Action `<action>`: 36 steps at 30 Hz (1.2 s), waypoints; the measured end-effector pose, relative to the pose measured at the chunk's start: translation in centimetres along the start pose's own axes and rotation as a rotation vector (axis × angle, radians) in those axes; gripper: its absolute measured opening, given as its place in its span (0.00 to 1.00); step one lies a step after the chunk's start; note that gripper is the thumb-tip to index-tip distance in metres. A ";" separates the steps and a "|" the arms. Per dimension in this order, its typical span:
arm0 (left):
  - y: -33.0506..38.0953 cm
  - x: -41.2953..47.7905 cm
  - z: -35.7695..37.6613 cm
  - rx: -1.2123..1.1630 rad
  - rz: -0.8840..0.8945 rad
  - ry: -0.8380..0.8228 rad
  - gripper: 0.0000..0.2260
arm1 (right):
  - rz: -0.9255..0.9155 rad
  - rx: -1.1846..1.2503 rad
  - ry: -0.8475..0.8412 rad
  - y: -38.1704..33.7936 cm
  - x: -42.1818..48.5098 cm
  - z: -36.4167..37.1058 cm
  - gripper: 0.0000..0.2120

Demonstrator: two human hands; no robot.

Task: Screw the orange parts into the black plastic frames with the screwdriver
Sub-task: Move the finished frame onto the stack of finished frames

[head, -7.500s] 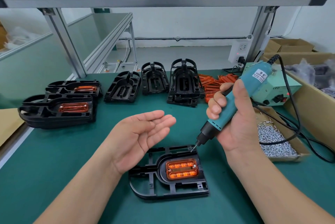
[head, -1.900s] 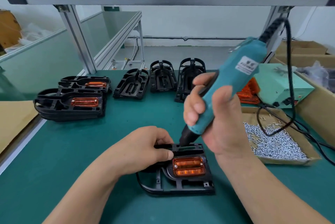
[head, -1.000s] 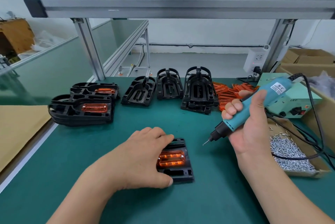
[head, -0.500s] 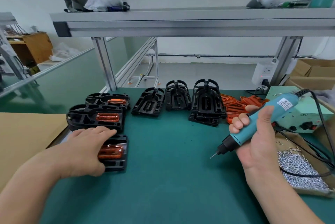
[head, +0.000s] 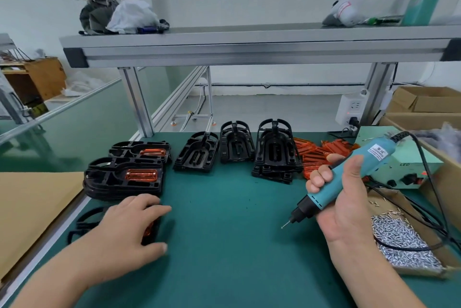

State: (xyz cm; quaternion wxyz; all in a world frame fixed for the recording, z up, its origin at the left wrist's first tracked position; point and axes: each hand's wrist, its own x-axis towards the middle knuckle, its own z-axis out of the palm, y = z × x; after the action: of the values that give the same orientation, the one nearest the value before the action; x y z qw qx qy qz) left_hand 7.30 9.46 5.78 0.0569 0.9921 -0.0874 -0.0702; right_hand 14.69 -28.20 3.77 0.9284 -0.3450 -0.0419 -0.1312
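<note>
My left hand (head: 127, 229) lies flat over a black plastic frame (head: 83, 224) at the table's left edge. Its fingers are spread on top and the thumb sits at the near side. A bit of the frame's orange part (head: 149, 230) shows under the fingers. My right hand (head: 345, 210) grips the teal electric screwdriver (head: 354, 167) above the mat, its bit (head: 285, 224) pointing down-left and touching nothing. Behind my left hand stand two stacks of frames with orange parts, one nearer (head: 124, 179) and one farther (head: 142, 152). Loose orange parts (head: 316, 157) lie at the back right.
Three groups of bare black frames (head: 274, 155) stand along the back. A cardboard tray of screws (head: 404, 240) and the green power unit (head: 399, 165) are on the right, with the screwdriver cable looping over them. A cardboard sheet (head: 30, 208) lies left of the table.
My left hand has slid the screwed frame from the middle of the mat to the left edge, in front of the stacks. The screwdriver lifted off the frame and stays on the right.
</note>
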 end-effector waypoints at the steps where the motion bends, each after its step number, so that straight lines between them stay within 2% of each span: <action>1: 0.7 0.4 0.2 -0.048 0.025 0.039 0.37 | 0.003 0.004 0.003 0.0 0.0 0.0 0.20; 3: 2.3 1.8 0.4 -0.155 0.051 0.134 0.33 | 0.005 0.007 0.011 0.1 0.0 0.0 0.19; 6: 5.4 4.8 0.3 -0.291 0.020 0.280 0.19 | 0.002 0.010 0.022 0.1 0.0 0.2 0.19; 8: 7.7 7.5 0.0 -0.399 -0.015 0.308 0.11 | 0.001 0.013 0.033 0.1 0.0 0.3 0.19; 10: 10.0 10.3 -0.4 -0.546 -0.042 0.291 0.07 | -0.006 0.017 0.047 0.2 -0.1 0.4 0.19; 12: 12.3 13.4 -0.7 -0.653 -0.044 0.264 0.12 | -0.010 0.019 0.066 0.3 -0.1 0.4 0.18; 15: 15.3 17.8 -0.7 -0.751 -0.074 0.227 0.25 | -0.004 0.027 0.082 0.3 0.0 0.5 0.18; 18: 17.1 21.2 -0.3 -0.763 -0.156 0.222 0.16 | -0.001 0.029 0.091 0.2 0.1 0.4 0.18; 22: 17.7 23.2 0.5 -0.632 -0.209 0.283 0.20 | 0.007 0.056 0.096 0.1 0.3 0.3 0.19; 25: 17.6 23.6 1.1 -0.605 -0.206 0.301 0.06 | 0.012 0.071 0.101 -0.1 0.4 0.1 0.18; 28: 17.3 23.5 1.6 -0.681 -0.191 0.319 0.03 | 0.006 0.075 0.108 -0.2 0.4 0.0 0.18; 31: 16.9 22.9 1.8 -0.734 -0.204 0.342 0.14 | 0.007 0.083 0.121 -0.4 0.4 0.0 0.18; 36: 15.1 19.7 2.5 -0.883 -0.217 0.330 0.24 | -0.007 0.087 0.139 -0.8 0.4 -0.1 0.17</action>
State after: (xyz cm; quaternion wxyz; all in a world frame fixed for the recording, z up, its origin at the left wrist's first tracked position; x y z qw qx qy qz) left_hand 23.59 -9.15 2.67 0.4782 0.8743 0.0652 0.0521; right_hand 14.85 -28.94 4.25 0.9428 -0.2941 0.0155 -0.1562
